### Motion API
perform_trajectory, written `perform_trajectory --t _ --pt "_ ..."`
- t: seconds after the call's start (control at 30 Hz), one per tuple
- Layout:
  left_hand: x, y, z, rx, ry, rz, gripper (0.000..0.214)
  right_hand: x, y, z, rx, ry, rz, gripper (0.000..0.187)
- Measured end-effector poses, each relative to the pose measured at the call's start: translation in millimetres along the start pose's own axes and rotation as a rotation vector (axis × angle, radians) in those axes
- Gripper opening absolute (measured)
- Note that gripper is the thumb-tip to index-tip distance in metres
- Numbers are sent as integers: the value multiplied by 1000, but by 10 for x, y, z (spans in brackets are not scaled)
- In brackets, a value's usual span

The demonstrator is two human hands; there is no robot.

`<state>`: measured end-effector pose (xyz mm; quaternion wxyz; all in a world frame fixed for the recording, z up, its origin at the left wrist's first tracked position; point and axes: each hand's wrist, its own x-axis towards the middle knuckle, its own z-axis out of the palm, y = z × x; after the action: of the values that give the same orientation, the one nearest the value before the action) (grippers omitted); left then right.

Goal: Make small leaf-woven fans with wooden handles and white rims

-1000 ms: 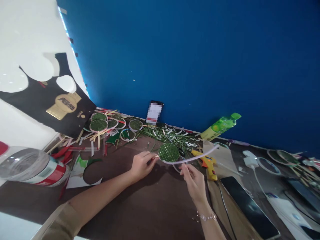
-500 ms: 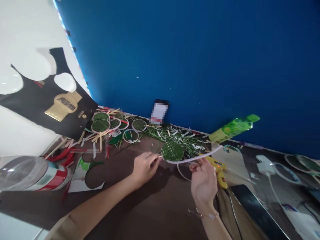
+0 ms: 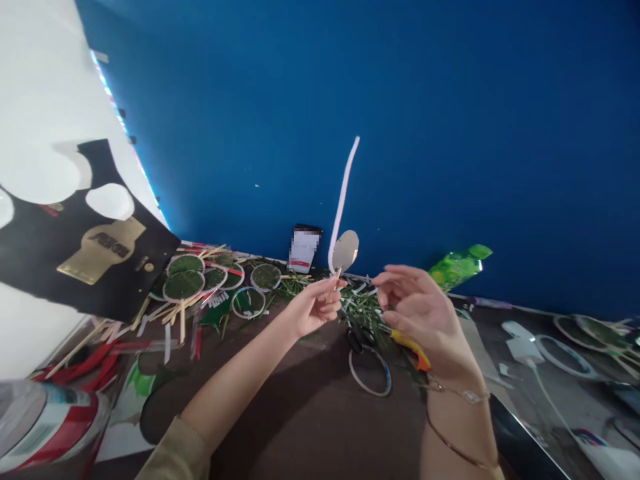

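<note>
My left hand (image 3: 316, 305) is raised above the brown table (image 3: 310, 413) and pinches the stick handle of a small round fan (image 3: 345, 251), whose plain pale back faces me. A long white strip (image 3: 343, 200) attached to the fan's rim sticks straight up. My right hand (image 3: 419, 312) hovers just right of the fan, palm up, fingers spread and curled, holding nothing. Below it lie black scissors (image 3: 359, 338) and a white ring (image 3: 371, 373).
Several finished green round fans (image 3: 184, 283) and green leaf cuttings (image 3: 363, 307) lie at the back by the blue wall. A yellow glue gun (image 3: 411, 346), a green bottle (image 3: 459, 265), a charger (image 3: 520, 343), a phone (image 3: 525, 447) and a clear bottle (image 3: 45, 420) lie around.
My left hand lifted the fan off the table and turned it upright, back towards me. My right hand let go of the white strip, which now points up, and opened.
</note>
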<state>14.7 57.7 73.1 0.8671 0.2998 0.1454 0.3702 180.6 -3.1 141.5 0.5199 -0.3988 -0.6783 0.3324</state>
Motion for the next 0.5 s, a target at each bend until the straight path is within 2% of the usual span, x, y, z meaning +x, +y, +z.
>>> perform_trajectory --t 0.07,0.13,0.3,0.5 --pt "20 20 -10 -98 -103 -65 24 53 -101 24 13 2 -25 20" --pt "23 36 -39 -121 -145 -129 19 88 -147 69 72 26 -75 7" --pt "18 70 -107 -152 -162 -154 22 158 -113 143 254 108 -191 14" --pt "11 67 -172 -150 -229 -141 22 168 -147 184 235 153 -209 19"
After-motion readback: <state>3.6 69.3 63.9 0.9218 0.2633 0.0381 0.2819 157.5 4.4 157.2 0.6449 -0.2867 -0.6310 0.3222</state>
